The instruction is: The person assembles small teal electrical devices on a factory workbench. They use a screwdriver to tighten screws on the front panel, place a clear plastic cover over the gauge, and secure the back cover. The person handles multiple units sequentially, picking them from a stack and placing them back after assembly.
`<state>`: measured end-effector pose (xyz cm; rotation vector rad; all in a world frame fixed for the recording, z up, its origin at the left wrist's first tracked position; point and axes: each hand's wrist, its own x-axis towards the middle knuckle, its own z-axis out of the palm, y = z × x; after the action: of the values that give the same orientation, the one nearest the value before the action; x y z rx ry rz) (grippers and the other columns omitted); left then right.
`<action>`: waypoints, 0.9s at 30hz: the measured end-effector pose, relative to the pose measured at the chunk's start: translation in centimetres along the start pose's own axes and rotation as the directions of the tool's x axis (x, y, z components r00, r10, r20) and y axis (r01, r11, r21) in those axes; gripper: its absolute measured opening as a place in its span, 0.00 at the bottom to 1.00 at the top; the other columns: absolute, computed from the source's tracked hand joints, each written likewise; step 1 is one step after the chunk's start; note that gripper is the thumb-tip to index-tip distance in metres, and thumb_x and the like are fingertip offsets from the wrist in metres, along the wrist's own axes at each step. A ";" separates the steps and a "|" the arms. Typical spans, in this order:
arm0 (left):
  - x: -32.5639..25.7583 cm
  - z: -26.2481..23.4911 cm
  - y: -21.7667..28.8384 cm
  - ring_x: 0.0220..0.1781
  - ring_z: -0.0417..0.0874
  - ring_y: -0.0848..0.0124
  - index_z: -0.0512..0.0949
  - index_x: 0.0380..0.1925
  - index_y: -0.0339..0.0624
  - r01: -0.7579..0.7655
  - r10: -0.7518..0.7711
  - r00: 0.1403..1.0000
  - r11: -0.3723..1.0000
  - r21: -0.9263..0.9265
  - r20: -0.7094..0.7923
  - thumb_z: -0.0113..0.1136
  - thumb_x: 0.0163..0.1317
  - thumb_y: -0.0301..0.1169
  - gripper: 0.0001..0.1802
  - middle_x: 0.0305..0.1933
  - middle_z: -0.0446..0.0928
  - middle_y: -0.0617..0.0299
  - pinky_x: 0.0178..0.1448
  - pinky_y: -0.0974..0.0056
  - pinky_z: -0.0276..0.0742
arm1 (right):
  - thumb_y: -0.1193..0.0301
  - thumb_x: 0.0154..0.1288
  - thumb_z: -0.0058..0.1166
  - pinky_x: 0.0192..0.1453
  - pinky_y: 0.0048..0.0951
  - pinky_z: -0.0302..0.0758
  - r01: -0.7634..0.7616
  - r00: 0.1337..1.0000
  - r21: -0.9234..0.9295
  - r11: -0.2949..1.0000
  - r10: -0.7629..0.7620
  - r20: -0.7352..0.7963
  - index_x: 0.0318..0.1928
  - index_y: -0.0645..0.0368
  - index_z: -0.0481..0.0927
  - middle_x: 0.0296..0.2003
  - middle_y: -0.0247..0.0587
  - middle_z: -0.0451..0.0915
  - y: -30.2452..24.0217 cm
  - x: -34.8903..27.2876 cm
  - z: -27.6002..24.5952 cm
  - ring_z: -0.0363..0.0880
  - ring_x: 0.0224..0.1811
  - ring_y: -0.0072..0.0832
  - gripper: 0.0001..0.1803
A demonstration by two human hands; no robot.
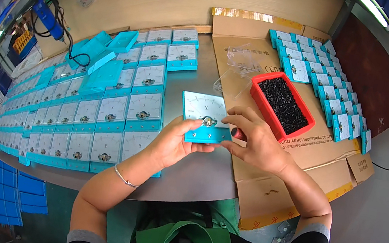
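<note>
The left hand [173, 139] pinched the teal meter [204, 106] between thumb above and fingers beneath. Just beside these fingers, the right hand [258, 143] curled around a dark red handle [239, 134]. Keeping firm support from beneath seemed advisable for steadiness.

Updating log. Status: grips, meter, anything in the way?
Left grip holding blue-cased meter, dial up. Right grip at meter's right edge, holding small red item. Left thumb over meter's lower front; red tray of black parts beyond right grip.
</note>
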<state>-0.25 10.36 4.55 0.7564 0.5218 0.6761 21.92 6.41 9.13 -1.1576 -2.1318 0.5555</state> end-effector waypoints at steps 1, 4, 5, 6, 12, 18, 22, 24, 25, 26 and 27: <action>-1.2 -0.1 -0.2 0.52 0.80 0.57 0.63 0.60 0.33 -0.033 0.033 0.999 0.999 0.014 -0.034 0.53 0.64 0.35 0.27 0.55 0.74 0.48 0.49 0.55 0.82 | 0.75 0.56 0.61 0.36 0.30 0.78 -0.059 0.997 0.029 0.998 0.058 0.054 0.42 0.62 0.76 0.43 0.47 0.79 -0.4 0.1 -0.4 0.81 0.32 0.29 0.13; -4.2 -0.1 -1.4 0.48 0.81 0.63 0.66 0.56 0.34 -0.094 0.097 0.985 0.995 0.026 -0.141 0.58 0.61 0.32 0.25 0.51 0.76 0.53 0.46 0.55 0.83 | 0.70 0.65 0.55 0.42 0.31 0.79 -0.084 0.992 0.655 0.751 0.125 -0.016 0.43 0.60 0.71 0.40 0.49 0.80 -2.2 0.6 0.3 0.82 0.37 0.31 0.10; -4.7 -0.1 -1.8 0.47 0.81 0.63 0.66 0.55 0.34 -0.093 0.096 0.984 0.995 0.025 -0.149 0.59 0.60 0.32 0.25 0.50 0.76 0.53 0.45 0.55 0.83 | 0.68 0.68 0.53 0.44 0.32 0.79 -0.025 0.984 0.863 0.505 0.167 -0.069 0.43 0.60 0.69 0.39 0.50 0.80 -2.8 0.8 0.9 0.83 0.39 0.33 0.10; -5.3 0.0 -2.1 0.46 0.81 0.64 0.67 0.55 0.34 -0.093 0.096 0.982 0.995 0.026 -0.160 0.59 0.60 0.31 0.24 0.49 0.76 0.54 0.44 0.55 0.83 | 0.65 0.72 0.46 0.47 0.36 0.80 0.024 0.986 0.858 0.512 0.130 -0.105 0.43 0.59 0.64 0.41 0.55 0.79 -3.1 1.2 1.3 0.83 0.44 0.40 0.11; -7.0 -0.1 -3.8 0.41 0.82 0.66 0.69 0.50 0.36 -0.093 0.082 0.983 0.994 -0.062 -0.164 0.59 0.60 0.32 0.21 0.44 0.77 0.56 0.39 0.59 0.84 | 0.66 0.73 0.44 0.45 0.30 0.79 0.152 0.984 0.858 0.491 0.005 -0.177 0.46 0.60 0.63 0.42 0.53 0.78 -3.5 2.0 4.1 0.82 0.45 0.37 0.11; -6.9 0.1 -3.8 0.41 0.82 0.66 0.69 0.50 0.35 -0.049 0.041 0.993 0.997 -0.062 -0.115 0.60 0.60 0.33 0.21 0.43 0.77 0.57 0.38 0.59 0.84 | 0.65 0.73 0.44 0.43 0.28 0.77 0.136 0.986 0.841 0.524 0.013 -0.167 0.46 0.59 0.62 0.40 0.51 0.79 -3.1 1.6 4.4 0.82 0.44 0.35 0.11; -6.6 0.6 -4.0 0.41 0.82 0.66 0.69 0.51 0.36 -0.048 0.042 0.990 0.998 -0.043 -0.132 0.60 0.60 0.33 0.22 0.43 0.77 0.56 0.38 0.59 0.84 | 0.64 0.73 0.44 0.43 0.26 0.76 0.171 0.977 0.830 0.531 0.016 -0.212 0.45 0.59 0.62 0.40 0.51 0.79 -2.8 0.7 3.6 0.82 0.44 0.34 0.12; -6.4 0.9 -4.1 0.41 0.82 0.66 0.68 0.52 0.36 -0.036 0.029 0.991 0.998 -0.049 -0.131 0.60 0.60 0.33 0.22 0.44 0.77 0.56 0.38 0.59 0.84 | 0.65 0.73 0.44 0.43 0.27 0.76 0.162 0.980 0.837 0.523 0.017 -0.200 0.45 0.59 0.62 0.41 0.51 0.79 -2.4 0.4 3.7 0.82 0.45 0.33 0.11; -6.3 1.1 -4.2 0.41 0.82 0.66 0.68 0.52 0.36 -0.027 0.020 0.991 0.998 -0.055 -0.130 0.60 0.60 0.33 0.22 0.44 0.77 0.56 0.38 0.59 0.84 | 0.65 0.73 0.44 0.43 0.27 0.76 0.159 0.980 0.839 0.521 0.020 -0.198 0.45 0.59 0.62 0.41 0.51 0.79 -2.3 0.2 3.7 0.82 0.45 0.33 0.11; -6.1 1.3 -4.3 0.41 0.82 0.66 0.68 0.52 0.36 -0.018 0.010 0.992 0.998 -0.061 -0.129 0.60 0.60 0.32 0.22 0.44 0.77 0.56 0.38 0.59 0.84 | 0.67 0.73 0.43 0.45 0.29 0.77 0.157 0.980 0.865 0.477 0.034 -0.197 0.45 0.59 0.62 0.40 0.51 0.79 -2.6 0.1 4.0 0.82 0.43 0.32 0.10; -6.0 1.5 -4.4 0.41 0.82 0.66 0.68 0.52 0.35 -0.002 -0.005 0.992 0.999 -0.052 -0.126 0.60 0.60 0.32 0.22 0.44 0.77 0.56 0.39 0.59 0.84 | 0.67 0.74 0.43 0.45 0.29 0.77 0.154 0.984 0.854 0.497 -0.002 -0.177 0.45 0.59 0.62 0.39 0.50 0.79 -2.4 -0.2 3.8 0.82 0.43 0.31 0.10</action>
<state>-1.76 3.02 3.29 0.6670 0.6179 0.7370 17.95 4.77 7.87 -0.4679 -1.3843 1.2668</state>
